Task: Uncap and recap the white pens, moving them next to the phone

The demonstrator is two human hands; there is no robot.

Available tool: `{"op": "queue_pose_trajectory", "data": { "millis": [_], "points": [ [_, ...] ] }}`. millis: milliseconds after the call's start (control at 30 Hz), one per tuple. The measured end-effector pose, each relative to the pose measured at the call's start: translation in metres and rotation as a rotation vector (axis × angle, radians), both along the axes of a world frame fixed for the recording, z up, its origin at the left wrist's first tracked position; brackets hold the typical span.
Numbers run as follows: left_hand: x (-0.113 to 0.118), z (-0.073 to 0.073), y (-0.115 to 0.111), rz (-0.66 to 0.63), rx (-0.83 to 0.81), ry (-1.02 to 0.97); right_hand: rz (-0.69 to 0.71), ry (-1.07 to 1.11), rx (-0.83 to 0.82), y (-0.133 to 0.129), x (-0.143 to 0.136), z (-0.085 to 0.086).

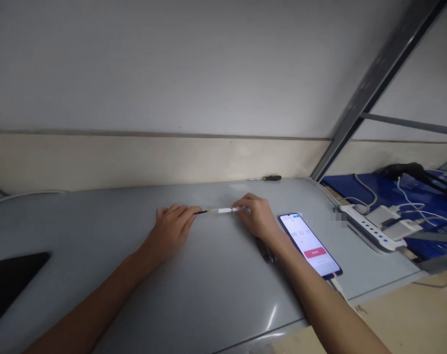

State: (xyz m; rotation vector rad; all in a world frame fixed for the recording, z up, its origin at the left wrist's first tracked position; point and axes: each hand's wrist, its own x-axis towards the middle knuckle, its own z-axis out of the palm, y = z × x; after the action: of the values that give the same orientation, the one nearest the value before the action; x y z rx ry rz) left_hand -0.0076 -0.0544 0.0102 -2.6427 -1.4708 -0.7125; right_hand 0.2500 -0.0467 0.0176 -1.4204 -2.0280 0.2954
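Observation:
My left hand point(175, 223) is closed in a pinch on a thin dark pen refill point(201, 212) with a yellowish band, pointing right. Opposite it, my right hand point(255, 214) pinches a white and clear pen barrel point(224, 210). Refill and barrel lie in one line just above the grey tabletop point(208, 280), their ends meeting or nearly so; I cannot tell whether one is inside the other. Fingers hide the outer ends of both. Partly covered by my right wrist is a small dark object point(266, 250) with shiny parts.
Right of my right forearm lies a phone point(308, 243) showing a timer, with a white cable attached. A screwdriver point(272, 178) rests by the wall. Farther right is a power strip point(371, 228) with plugged-in chargers. A black flat object point(18, 275) sits at the left.

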Motion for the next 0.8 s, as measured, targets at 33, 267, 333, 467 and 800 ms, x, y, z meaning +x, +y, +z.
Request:
{"op": "queue_pose_trajectory", "data": {
  "millis": [33,267,333,467,800],
  "points": [
    [0.0003,0.0005,-0.0002,0.000,-0.001,-0.001,0.012,0.001,0.012,-0.0001,-0.0003,-0.0006],
    [0.0008,0.0005,-0.0011,-0.003,-0.016,-0.016,0.040,-0.018,0.054,0.0013,0.0016,-0.0050],
    [0.0013,0.0005,-0.0019,-0.003,-0.027,-0.016,0.042,-0.022,0.049,0.0013,0.0015,-0.0050],
    [0.0032,0.0019,-0.0037,-0.021,-0.052,0.010,0.071,-0.020,0.044,-0.0003,-0.0009,-0.0050],
    [0.0046,0.0017,-0.0043,0.000,-0.068,-0.055,0.130,-0.008,0.085,-0.0011,-0.0025,-0.0086]
  ]
}}
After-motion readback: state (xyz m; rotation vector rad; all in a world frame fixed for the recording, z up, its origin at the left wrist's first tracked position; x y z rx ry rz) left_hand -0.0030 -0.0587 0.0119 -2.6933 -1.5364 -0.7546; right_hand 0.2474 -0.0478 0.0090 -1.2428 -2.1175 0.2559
